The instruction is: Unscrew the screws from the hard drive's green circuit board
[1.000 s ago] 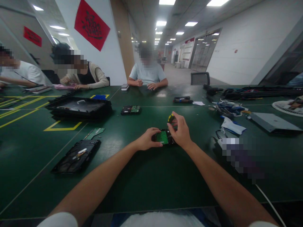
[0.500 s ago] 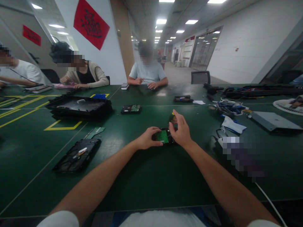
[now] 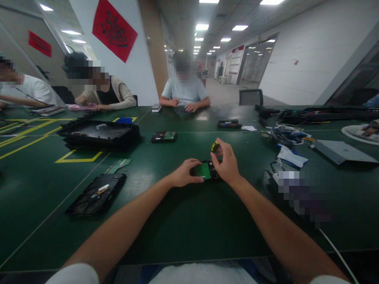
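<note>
A hard drive (image 3: 203, 171) lies on the green table, its green circuit board facing up. My left hand (image 3: 187, 172) grips its left end, fingers along the far edge and thumb along the near edge. Over the drive's right end, my right hand (image 3: 225, 161) is closed around a black-and-yellow screwdriver (image 3: 215, 146), whose handle shows above the fingers. The fingers hide the screwdriver's tip. Farther off, a second hard drive (image 3: 164, 136) with a green board rests on the table.
At left are a black plastic casing (image 3: 96, 195), a thin green board (image 3: 119, 165) and stacked black trays (image 3: 100, 132). To the right lie cables (image 3: 286, 134), a white-and-blue packet (image 3: 291, 156) and a flat metal box (image 3: 345, 152). A person (image 3: 185, 92) sits opposite; two more sit left.
The screwdriver handle has turned in my right hand, showing more yellow. My left hand and the hard drive have stayed in place.
</note>
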`<action>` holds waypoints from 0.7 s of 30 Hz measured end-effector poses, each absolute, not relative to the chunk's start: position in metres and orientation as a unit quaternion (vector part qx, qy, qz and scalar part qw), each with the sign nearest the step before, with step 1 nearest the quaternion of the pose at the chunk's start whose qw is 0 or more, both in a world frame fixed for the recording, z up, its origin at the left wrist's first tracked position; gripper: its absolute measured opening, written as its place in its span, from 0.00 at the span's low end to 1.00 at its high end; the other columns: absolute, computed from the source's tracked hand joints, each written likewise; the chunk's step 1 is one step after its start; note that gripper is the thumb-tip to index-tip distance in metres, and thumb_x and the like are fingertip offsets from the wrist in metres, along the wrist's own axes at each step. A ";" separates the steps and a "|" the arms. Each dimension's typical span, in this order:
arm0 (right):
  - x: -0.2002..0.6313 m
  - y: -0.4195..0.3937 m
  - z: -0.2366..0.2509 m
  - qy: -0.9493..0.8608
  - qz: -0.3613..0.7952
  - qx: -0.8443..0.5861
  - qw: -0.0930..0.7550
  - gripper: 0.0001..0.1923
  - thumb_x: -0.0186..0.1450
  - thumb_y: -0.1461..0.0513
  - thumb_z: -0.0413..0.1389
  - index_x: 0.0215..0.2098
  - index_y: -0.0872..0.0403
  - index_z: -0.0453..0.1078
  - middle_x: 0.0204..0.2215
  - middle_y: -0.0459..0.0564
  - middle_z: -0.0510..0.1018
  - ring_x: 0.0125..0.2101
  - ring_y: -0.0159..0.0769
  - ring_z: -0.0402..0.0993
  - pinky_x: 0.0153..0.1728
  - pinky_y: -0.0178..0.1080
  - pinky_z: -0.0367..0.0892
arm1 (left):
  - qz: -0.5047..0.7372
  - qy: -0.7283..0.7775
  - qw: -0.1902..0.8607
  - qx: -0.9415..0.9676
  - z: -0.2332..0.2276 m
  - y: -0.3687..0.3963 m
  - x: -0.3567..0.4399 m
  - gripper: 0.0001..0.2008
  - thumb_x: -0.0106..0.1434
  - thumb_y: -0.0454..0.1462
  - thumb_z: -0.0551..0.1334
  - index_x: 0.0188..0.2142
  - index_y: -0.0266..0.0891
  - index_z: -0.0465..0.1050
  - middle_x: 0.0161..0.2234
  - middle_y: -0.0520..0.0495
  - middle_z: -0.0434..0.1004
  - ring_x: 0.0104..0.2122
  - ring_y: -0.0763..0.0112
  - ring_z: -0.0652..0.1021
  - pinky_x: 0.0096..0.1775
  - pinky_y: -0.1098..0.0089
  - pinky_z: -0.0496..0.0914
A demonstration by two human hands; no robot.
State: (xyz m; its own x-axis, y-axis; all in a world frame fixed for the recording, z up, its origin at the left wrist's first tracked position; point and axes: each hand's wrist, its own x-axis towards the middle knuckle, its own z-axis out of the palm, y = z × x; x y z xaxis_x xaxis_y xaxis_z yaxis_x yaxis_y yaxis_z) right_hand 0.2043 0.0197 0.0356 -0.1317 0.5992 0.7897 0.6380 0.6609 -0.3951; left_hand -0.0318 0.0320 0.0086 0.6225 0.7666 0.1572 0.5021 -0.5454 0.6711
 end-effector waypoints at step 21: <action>0.204 0.017 0.038 -0.759 -0.016 -0.402 0.512 0.30 0.72 0.61 0.52 0.70 0.44 0.52 0.56 0.57 0.69 0.47 0.43 0.74 0.50 0.52 0.76 | 0.217 0.376 0.304 0.848 0.008 0.033 -0.032 0.43 0.54 0.57 0.71 0.65 0.43 0.65 0.65 0.37 0.62 0.65 0.47 0.64 0.65 0.48 0.60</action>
